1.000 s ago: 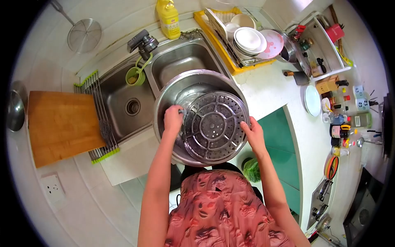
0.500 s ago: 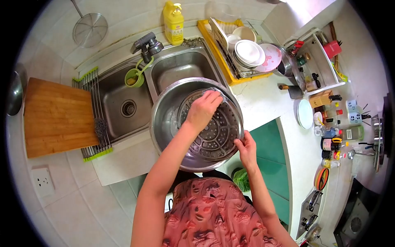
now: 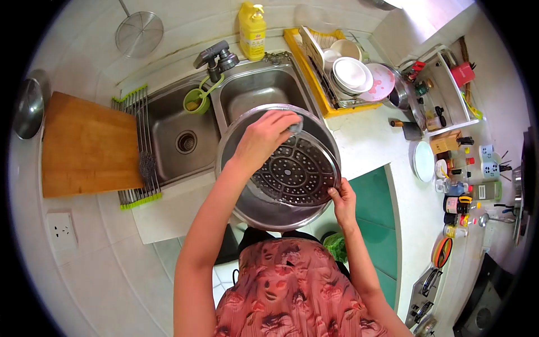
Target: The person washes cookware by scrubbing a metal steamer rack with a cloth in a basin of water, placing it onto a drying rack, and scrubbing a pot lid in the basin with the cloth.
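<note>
At the bottom center of the frame is a reddish patterned shirt (image 3: 283,289). Just above it, the right hand (image 3: 343,202) pinches the edge of the steamer plate (image 3: 287,171), thumb on top. The left hand (image 3: 261,139) grips a small grayish pad (image 3: 296,125) at the plate's upper edge.

The plate sits inside a large metal basin (image 3: 241,197), near the center, and appears tilted. It is round, dark and shiny, dotted with small holes and divided by raised rings and spokes.

The basin overlaps the front of a double sink (image 3: 218,121). On the pale counter (image 3: 362,147), right of center, a cleaver (image 3: 411,130) lies near a pale plate (image 3: 424,161). A wooden board (image 3: 92,149) rests at left, partly over a green-ended rack (image 3: 144,126).

Farther up, a green cup (image 3: 196,103) hangs by the faucet (image 3: 214,63), with a yellow bottle (image 3: 252,38) behind the sink. White bowls (image 3: 351,74) fill a yellow-edged dish rack (image 3: 314,73) at upper right; a strainer (image 3: 139,33) hangs on the tiled wall (image 3: 191,28) at upper left.
</note>
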The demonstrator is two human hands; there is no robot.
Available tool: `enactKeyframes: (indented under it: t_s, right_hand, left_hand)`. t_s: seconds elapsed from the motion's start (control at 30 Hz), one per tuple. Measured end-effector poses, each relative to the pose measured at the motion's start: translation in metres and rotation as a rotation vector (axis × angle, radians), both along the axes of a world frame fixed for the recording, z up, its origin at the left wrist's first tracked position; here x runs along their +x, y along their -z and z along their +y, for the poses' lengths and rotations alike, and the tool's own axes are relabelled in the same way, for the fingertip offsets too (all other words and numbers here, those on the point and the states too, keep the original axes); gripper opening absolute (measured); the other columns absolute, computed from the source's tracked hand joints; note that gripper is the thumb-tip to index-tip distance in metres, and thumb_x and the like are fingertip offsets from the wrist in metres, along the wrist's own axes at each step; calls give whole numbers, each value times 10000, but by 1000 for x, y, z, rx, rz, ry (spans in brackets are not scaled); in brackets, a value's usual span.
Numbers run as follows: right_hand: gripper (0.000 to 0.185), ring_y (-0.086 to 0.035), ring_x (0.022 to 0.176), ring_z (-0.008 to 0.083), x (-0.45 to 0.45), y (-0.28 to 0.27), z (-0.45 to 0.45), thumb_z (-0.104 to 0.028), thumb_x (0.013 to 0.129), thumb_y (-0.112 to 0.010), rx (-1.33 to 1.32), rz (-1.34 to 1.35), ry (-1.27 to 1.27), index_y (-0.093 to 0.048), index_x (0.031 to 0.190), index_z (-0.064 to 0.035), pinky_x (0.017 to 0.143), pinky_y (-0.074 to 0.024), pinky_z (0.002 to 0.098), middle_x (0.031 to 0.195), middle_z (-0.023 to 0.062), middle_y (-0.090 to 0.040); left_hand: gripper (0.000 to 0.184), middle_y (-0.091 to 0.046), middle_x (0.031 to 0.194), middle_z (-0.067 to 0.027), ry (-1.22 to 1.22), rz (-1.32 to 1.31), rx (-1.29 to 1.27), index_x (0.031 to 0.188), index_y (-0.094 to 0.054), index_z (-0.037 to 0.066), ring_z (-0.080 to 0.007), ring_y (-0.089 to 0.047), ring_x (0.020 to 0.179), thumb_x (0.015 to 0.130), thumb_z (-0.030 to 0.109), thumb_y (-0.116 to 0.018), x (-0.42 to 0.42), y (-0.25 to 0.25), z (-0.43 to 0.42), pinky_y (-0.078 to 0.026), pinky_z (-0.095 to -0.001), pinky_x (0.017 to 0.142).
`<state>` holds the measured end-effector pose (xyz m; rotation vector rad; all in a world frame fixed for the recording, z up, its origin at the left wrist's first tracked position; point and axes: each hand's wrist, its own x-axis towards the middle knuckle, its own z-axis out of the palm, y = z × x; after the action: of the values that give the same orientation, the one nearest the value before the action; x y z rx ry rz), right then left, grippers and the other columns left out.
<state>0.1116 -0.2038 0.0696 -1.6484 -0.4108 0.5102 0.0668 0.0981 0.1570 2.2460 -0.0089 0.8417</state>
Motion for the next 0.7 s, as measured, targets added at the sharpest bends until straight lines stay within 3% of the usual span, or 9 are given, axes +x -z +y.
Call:
enactKeyframes:
  t_s: [0.13, 0.37, 0.43, 0.57, 0.67, 0.7]
  right_hand:
    - [217, -596, 952, 83, 1, 6, -5, 8, 941, -631, 5, -26, -23, -628, 1158, -5, 874, -477, 243, 1048, -1, -683]
    - [320, -612, 971, 89, 9, 16, -11, 21, 922, -648, 3, 15, -69, -605, 1238, -10, 888, -487, 253, 1065, 10, -690]
    - [358, -618, 976, 99, 19, -2, -5, 29, 909, -656, -69, 19, -140, -593, 1259, -10, 893, -492, 264, 1068, 17, -691]
    - [401, -663, 939, 161, 23, -91, 45, 30, 883, -655, -75, -321, -90, -596, 1274, -37, 866, -513, 286, 1059, 82, -715]
    - [335, -668, 878, 161, 38, -115, 62, 11, 890, -647, -294, -396, -340, -635, 1221, -41, 822, -513, 273, 1000, 120, -719]
    - [308, -664, 865, 153, 38, -110, 63, 8, 892, -645, -293, -389, -288, -647, 1197, -36, 811, -511, 270, 978, 124, -716]
  left_hand:
    - [325, -689, 1004, -74, 163, 110, 125, 1110, -687, 57, -263, -637, 988, 789, 64, -738, -2, -3, 9, -533, -371, 862]
    - [258, -661, 993, -95, -20, 298, 95, 1077, -662, 31, -279, -619, 981, 822, 32, -702, -38, 12, 37, -526, -377, 853]
    - [264, -654, 990, -91, -18, 269, 137, 1069, -653, 32, -282, -617, 977, 809, 18, -697, -42, 6, 31, -527, -380, 852]
    - [285, -646, 969, -76, 55, 163, 249, 1038, -647, 48, -275, -617, 970, 760, 3, -686, -27, -20, 4, -532, -378, 844]
    - [302, -640, 944, -69, 130, 112, 339, 1023, -650, 70, -257, -623, 965, 726, 16, -664, -12, -35, -19, -538, -367, 829]
    - [302, -640, 940, -69, 154, 96, 365, 1023, -651, 72, -255, -625, 965, 726, 18, -660, -8, -34, -20, -539, -365, 827]
